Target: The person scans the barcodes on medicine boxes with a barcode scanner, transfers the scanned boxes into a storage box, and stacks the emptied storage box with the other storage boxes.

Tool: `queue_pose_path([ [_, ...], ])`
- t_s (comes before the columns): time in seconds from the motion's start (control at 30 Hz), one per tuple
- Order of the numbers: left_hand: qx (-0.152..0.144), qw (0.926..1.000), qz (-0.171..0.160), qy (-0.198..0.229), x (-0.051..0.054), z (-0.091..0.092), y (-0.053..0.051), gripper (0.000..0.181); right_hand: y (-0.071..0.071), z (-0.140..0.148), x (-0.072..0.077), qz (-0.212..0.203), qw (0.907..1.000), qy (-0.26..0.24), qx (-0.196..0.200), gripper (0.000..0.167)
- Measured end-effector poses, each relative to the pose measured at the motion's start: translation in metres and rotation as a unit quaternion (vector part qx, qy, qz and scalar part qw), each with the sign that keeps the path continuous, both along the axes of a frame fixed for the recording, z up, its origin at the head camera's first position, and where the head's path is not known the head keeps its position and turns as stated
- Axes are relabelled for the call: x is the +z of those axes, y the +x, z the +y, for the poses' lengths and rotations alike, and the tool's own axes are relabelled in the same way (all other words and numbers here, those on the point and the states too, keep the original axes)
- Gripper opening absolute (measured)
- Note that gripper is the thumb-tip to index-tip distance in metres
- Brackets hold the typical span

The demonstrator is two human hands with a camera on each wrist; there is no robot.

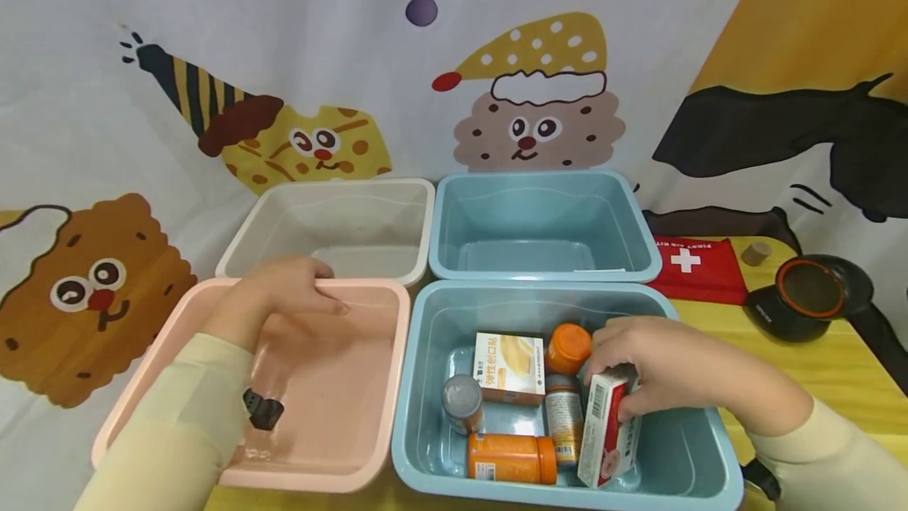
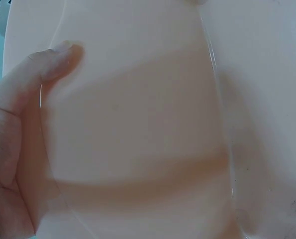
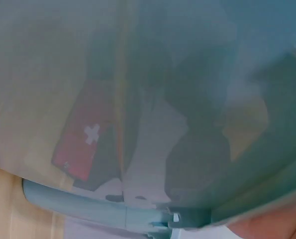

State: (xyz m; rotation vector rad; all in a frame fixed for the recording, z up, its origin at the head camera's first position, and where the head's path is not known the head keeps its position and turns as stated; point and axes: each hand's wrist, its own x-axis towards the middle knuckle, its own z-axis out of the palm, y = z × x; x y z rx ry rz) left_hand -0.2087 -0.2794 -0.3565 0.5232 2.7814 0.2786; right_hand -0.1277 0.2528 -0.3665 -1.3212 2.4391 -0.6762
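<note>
My left hand (image 1: 301, 286) grips the far rim of a pink plastic bin (image 1: 400, 337); the left wrist view shows its thumb (image 2: 63, 59) against the inner wall. Inside the near blue bin (image 1: 407, 416), my right hand (image 1: 649, 365) holds a white and red medicine box (image 1: 603, 432) tilted on end. To its left are a white and yellow bandage box (image 1: 509, 365), a grey-capped bottle (image 1: 463, 402), an orange bottle on its side (image 1: 511, 458), another labelled bottle (image 1: 563, 420) and an orange lid (image 1: 570, 347). A glossy blue wall fills most of the right wrist view.
Behind stand a beige bin (image 1: 340, 219) and a second blue bin (image 1: 542, 219). Right of them, on a yellow wooden table (image 1: 816, 373), lie a red first aid pouch (image 1: 702, 270), a small cork-like cylinder (image 1: 756, 253) and a black rounded device (image 1: 794, 314). A printed cloth hangs behind.
</note>
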Motion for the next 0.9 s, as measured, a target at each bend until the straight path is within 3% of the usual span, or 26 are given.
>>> queue_pose_path([
  [0.17,-0.003,1.0,0.0,-0.002,0.0,0.0,0.0,0.052,0.0,0.007,-0.001,-0.059,0.9887,-0.133,0.036,0.038],
  [0.27,0.003,1.0,-0.003,-0.005,-0.001,0.0,0.0,0.056,0.002,0.012,-0.001,-0.073,0.9798,-0.182,0.038,0.038],
  [0.5,0.021,0.9996,-0.016,-0.001,-0.004,-0.002,0.003,0.064,0.01,0.019,0.003,-0.035,0.9773,-0.207,-0.027,0.043],
  [0.67,0.025,0.9995,-0.019,0.004,-0.005,-0.002,0.004,0.063,0.014,0.027,0.003,-0.012,0.9635,-0.255,-0.079,0.054],
  [0.77,0.03,0.9992,-0.024,0.011,-0.005,-0.002,0.005,0.062,0.015,0.036,-0.003,-0.035,0.9328,-0.35,-0.079,0.055],
  [0.83,0.031,0.9991,-0.025,0.015,-0.005,-0.002,0.006,0.06,0.015,0.041,-0.007,-0.059,0.8984,-0.432,-0.056,0.048],
  [0.9,0.024,0.9993,-0.022,0.016,-0.004,-0.002,0.005,0.06,0.015,0.044,-0.009,-0.09,0.8545,-0.511,-0.02,0.039],
])
